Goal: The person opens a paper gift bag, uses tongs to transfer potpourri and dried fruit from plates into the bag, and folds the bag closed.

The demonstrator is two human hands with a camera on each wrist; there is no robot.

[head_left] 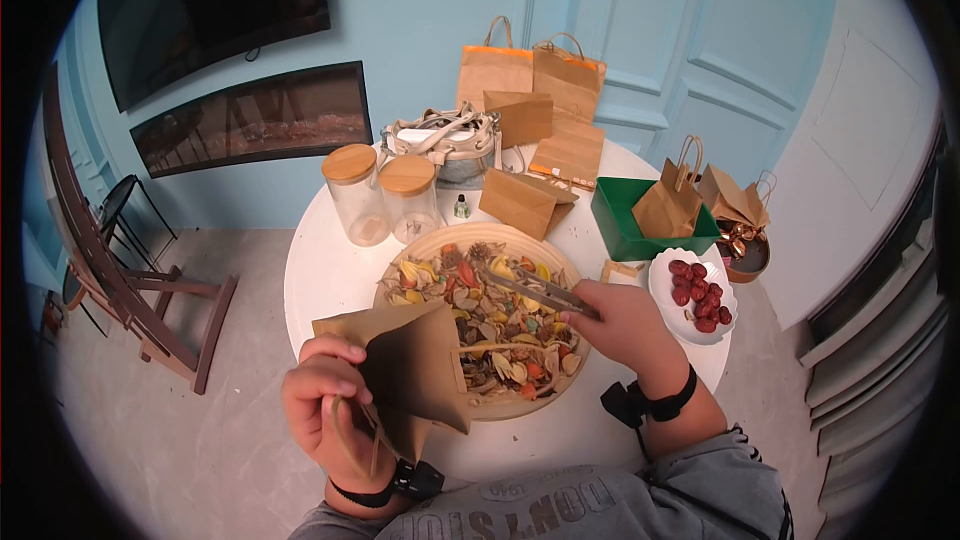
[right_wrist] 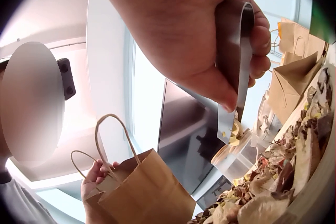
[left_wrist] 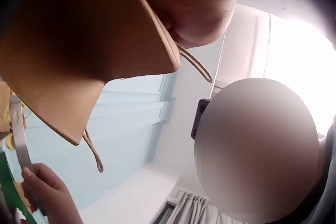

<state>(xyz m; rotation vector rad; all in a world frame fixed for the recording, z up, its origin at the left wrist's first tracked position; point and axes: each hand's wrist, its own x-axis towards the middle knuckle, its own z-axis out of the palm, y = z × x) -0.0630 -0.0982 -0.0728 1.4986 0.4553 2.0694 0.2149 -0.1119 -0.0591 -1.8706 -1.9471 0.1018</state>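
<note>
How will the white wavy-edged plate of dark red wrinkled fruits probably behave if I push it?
The plate looks stiff, so it would probably slide in one piece. It sits low and wide, so tipping seems unlikely. The rounded fruits lie loose and might roll if the push is sudden.

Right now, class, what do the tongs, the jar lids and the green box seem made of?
Tongs: smooth metal, probably steel; grey, with bright reflections. Jar lids: probably wood, matt; warm tan colour. Green box: likely smooth plastic, possibly painted card; even, uniform colour.
</note>
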